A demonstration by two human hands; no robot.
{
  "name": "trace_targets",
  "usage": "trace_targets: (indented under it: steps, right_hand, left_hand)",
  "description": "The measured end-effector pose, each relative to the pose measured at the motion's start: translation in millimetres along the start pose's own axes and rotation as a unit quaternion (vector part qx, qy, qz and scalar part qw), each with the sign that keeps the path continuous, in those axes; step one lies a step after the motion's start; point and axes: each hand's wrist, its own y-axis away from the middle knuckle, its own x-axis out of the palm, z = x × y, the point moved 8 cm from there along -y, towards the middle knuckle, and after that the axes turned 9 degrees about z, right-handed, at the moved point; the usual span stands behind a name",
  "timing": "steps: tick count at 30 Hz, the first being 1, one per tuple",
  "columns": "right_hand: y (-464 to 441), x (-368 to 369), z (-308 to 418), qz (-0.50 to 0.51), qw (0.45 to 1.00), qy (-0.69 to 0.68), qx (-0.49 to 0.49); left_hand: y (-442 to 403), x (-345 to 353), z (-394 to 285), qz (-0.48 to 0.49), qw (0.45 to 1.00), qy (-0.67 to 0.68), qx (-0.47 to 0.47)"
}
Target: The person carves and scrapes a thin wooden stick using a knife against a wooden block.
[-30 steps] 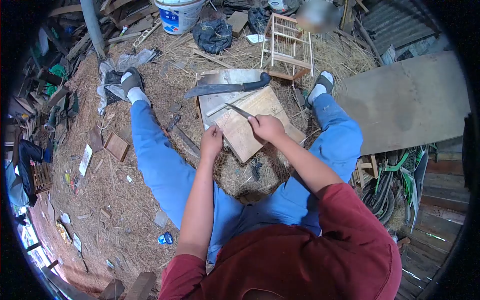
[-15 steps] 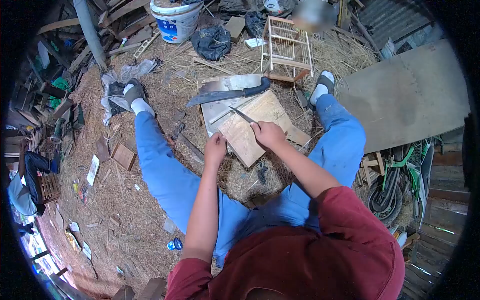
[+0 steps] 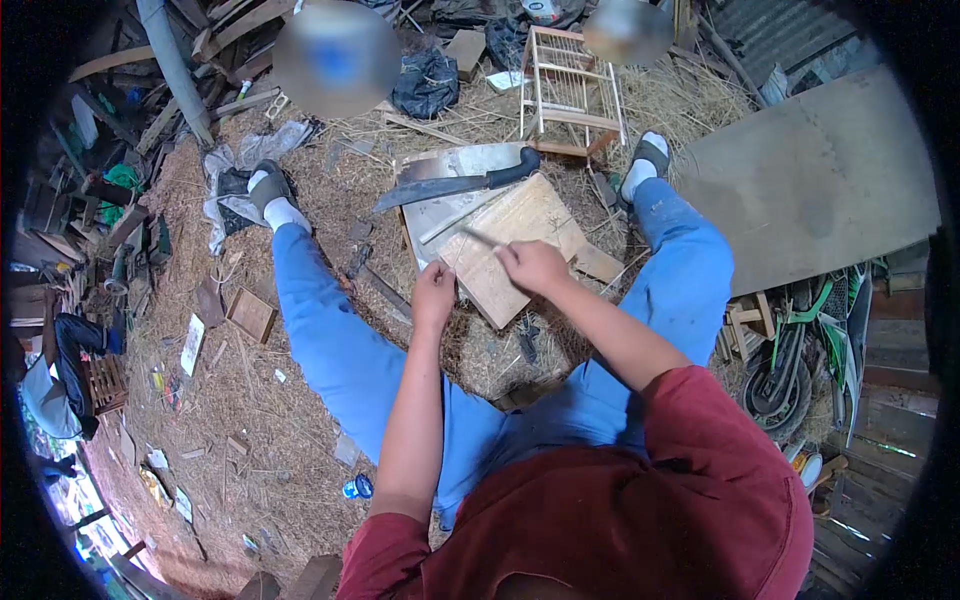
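My right hand (image 3: pixel 532 267) is closed around a small knife (image 3: pixel 482 237), whose blade is smeared by motion and points left over a pale wooden board (image 3: pixel 525 222). At the board's near left edge, my left hand (image 3: pixel 433 293) has its fingers pinched together; anything between them is too small to make out. A thin pale strip (image 3: pixel 455 221) lies just beyond the knife. Farther off, a machete (image 3: pixel 455 188) with a black handle rests across a grey sheet (image 3: pixel 424 222) that is partly under the board.
A small slatted wooden frame (image 3: pixel 573 95) stands beyond the board, beside a black plastic bag (image 3: pixel 425 82). To the left are a long-handled tool (image 3: pixel 385 290) and a small wooden tray (image 3: pixel 251 314). A large flat panel (image 3: pixel 805 180) lies right, near a motorcycle (image 3: pixel 780 385). Another person (image 3: pixel 62 365) is far left.
The knife's blade has swung slightly, its tip now lower and blurred. My right hand has shifted a little left. My left hand stays by the board's edge.
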Motion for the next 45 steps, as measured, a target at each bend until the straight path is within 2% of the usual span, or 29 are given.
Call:
trace_targets:
  steps: [2,3,6,7,8,10,11,14,15,16,18,19,20,23,24,26,28,30,35,37,38,40,44,45]
  right_hand:
    - [15,14,24,0.052,0.991,0.086,-0.085]
    - [15,12,22,0.034,0.991,0.083,-0.097]
    - [5,3,11,-0.009,0.997,0.060,-0.046]
    - [7,8,12,0.013,0.998,0.051,-0.024]
    - [10,5,12,0.011,0.998,0.051,-0.023]
    - [16,4,25,0.044,0.990,0.106,-0.080]
    - [11,-5,13,0.019,0.996,0.085,-0.033]
    - [9,12,13,0.044,0.997,0.063,-0.024]
    - [20,16,24,0.046,0.992,0.086,-0.078]
    - [20,15,23,0.046,0.992,0.085,-0.078]
    - [19,6,6,0.013,0.999,0.031,-0.009]
    - [14,0,0,0.005,0.998,0.063,0.016]
    - [14,2,0,0.004,0.998,0.063,0.016]
    - [26,9,22,0.025,0.992,0.105,-0.069]
    - [21,10,16,0.024,0.992,0.103,-0.067]
    - [4,-2,-12,-0.045,0.997,0.054,0.012]
    - [12,-3,-6,-0.031,0.999,0.040,0.017]
    - [23,9,11,0.040,0.993,0.096,-0.049]
    - [12,-4,-15,-0.025,0.999,0.022,0.040]
    - [26,9,13,0.028,0.992,0.102,-0.064]
    - [24,8,12,0.029,0.992,0.102,-0.065]
    - [16,-3,-3,-0.018,1.000,0.021,0.011]
    - [28,11,22,0.060,0.990,0.106,-0.069]
    - [28,10,18,0.051,0.992,0.094,-0.066]
  left_hand:
    - [1,-2,-5,-0.015,1.000,-0.012,0.018]
    - [1,0,-6,-0.013,1.000,-0.014,0.018]
    - [0,-3,-4,-0.024,0.999,-0.006,0.027]
    - [-1,-1,-1,-0.018,1.000,0.002,0.022]
    - [-4,0,1,-0.011,1.000,0.010,0.018]
    - [-4,-1,-3,-0.016,1.000,-0.012,0.019]
    - [-1,-2,-3,-0.022,0.999,-0.034,0.017]
    - [-1,-1,0,-0.003,1.000,0.022,-0.012]
    - [-2,-1,-1,-0.003,1.000,0.022,-0.011]
    - [-1,-1,-4,-0.005,1.000,0.019,-0.001]
    - [4,-2,-11,-0.003,1.000,0.012,0.010]
    - [6,-5,-19,-0.014,1.000,-0.008,0.013]
    - [8,-7,-26,-0.026,0.999,-0.026,0.017]
    - [2,-3,-15,-0.008,1.000,-0.002,0.010]
    - [4,-3,-16,-0.006,1.000,-0.004,0.011]
    - [6,-6,-24,-0.014,0.999,-0.025,0.025]
    - [9,-5,-27,-0.005,1.000,-0.011,0.019]
    - [8,-5,-28,0.005,1.000,-0.001,0.015]
    - [5,-3,-18,0.002,1.000,0.014,0.011]
    - [1,-4,-14,0.009,1.000,-0.015,0.007]
    - [0,-3,-11,0.014,0.999,-0.042,0.002]
    - [3,-5,-19,0.013,0.999,-0.043,0.003]
    - [2,-5,-20,0.001,0.996,-0.089,0.010]
    - [0,-4,-15,0.003,0.996,-0.090,0.010]
